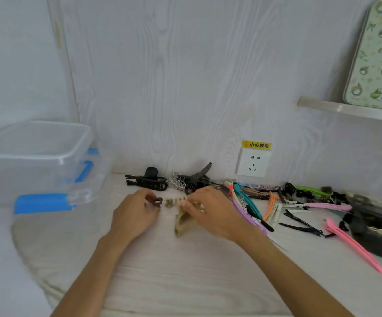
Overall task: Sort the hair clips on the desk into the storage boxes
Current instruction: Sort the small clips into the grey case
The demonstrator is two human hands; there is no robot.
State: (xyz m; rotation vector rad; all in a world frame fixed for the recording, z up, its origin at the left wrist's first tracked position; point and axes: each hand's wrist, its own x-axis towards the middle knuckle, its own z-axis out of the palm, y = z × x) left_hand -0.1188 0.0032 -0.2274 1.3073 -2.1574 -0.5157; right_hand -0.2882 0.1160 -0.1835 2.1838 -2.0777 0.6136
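Left hand (133, 215) pinches a small brown claw clip (155, 201) at its fingertips; right hand (210, 211) fingers curl on a beige claw clip (182, 221) beneath them. Both prob light, stiff plastic w/ springs, best gripped by the body

Two hands (135, 213), one clear box (36, 161), one socket (253, 163).

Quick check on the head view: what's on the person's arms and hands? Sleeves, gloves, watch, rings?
Nothing worn that shows. Left hand and right hand are bare, no gloves. Both forearms are bare to the frame edge, no sleeves, watch or bands. No rings visible on the fingers, though the picture is soft.
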